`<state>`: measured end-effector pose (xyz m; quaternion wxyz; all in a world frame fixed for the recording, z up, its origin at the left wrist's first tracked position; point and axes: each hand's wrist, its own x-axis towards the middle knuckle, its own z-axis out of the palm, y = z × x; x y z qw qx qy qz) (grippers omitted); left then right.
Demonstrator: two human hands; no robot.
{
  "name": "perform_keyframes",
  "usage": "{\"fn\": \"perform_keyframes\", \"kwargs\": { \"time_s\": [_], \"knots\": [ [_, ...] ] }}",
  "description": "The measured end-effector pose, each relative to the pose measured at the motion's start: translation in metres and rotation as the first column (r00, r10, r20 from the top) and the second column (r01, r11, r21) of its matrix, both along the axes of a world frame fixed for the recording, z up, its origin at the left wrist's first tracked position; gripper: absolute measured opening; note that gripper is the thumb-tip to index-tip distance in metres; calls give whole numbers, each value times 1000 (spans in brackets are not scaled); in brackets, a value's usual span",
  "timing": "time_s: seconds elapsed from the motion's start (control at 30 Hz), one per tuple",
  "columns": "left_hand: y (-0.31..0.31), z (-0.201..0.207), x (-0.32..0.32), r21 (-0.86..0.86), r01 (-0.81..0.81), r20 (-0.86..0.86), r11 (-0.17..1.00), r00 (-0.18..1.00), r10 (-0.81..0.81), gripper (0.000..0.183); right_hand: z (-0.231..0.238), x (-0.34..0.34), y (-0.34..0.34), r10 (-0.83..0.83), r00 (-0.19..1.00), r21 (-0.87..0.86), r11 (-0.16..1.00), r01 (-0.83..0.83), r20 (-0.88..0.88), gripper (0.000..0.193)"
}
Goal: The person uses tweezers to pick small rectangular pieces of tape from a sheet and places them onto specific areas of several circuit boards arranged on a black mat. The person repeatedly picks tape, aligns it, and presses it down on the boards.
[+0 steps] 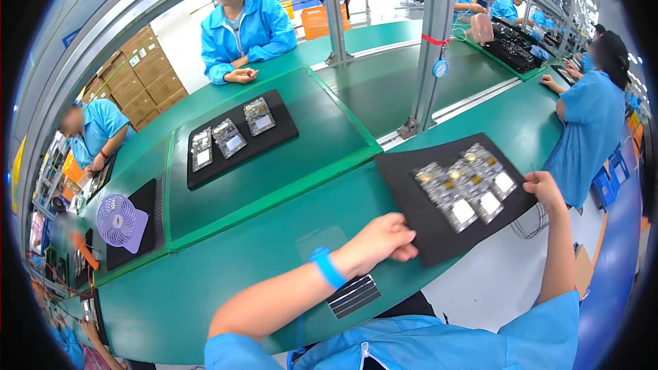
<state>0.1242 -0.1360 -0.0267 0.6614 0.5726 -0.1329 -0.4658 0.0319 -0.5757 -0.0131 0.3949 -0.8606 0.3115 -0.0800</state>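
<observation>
A black mat (439, 243) is held up between my two hands, tilted, over the near edge of the green table. Green-grey circuit boards (445, 195) lie close together on it, with three white squares among them. My left hand (387, 236), below a blue wristband (327, 267), has its fingers curled at the mat's left edge. At the opposite edge, my right hand (545, 188) pinches the mat between thumb and fingers. The fingers under the mat are hidden.
Across the green-framed conveyor, another black mat (277, 140) carries three circuit boards. A metal post (428, 62) rises behind my mat. A purple fan (118, 221) stands at left. Co-workers in blue sit opposite (247, 24) and at right (593, 109). Dark strips (354, 296) lie by my left forearm.
</observation>
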Motion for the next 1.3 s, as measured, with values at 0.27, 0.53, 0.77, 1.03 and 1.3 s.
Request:
{"fn": "perform_keyframes", "kwargs": {
  "time_s": [0.27, 0.53, 0.77, 1.03, 1.3],
  "knots": [
    [93, 7, 143, 409, -760, 812, 506, 49, -582, 18, -33, 21, -166, -174, 979, -812, 552, 189, 109, 31],
    [252, -25, 232, 477, -851, 428, 218, 9, -904, 10, 30, 93, 109, -161, 778, 445, 880, -164, 607, 43],
    [227, 0, 164, 362, -834, 514, 416, -193, -836, 8, 14, 80, 226, 353, 892, 673, 590, -446, 281, 63],
    [152, -4, -35, 304, -654, 494, 693, -513, -701, 29, -18, 27, 299, 467, 854, 746, 479, -462, 229, 22],
    [134, -9, -62, 361, -528, 721, 768, -365, -590, 29, -30, 19, 317, 485, 858, 649, 600, -468, 170, 22]
  ]
}}
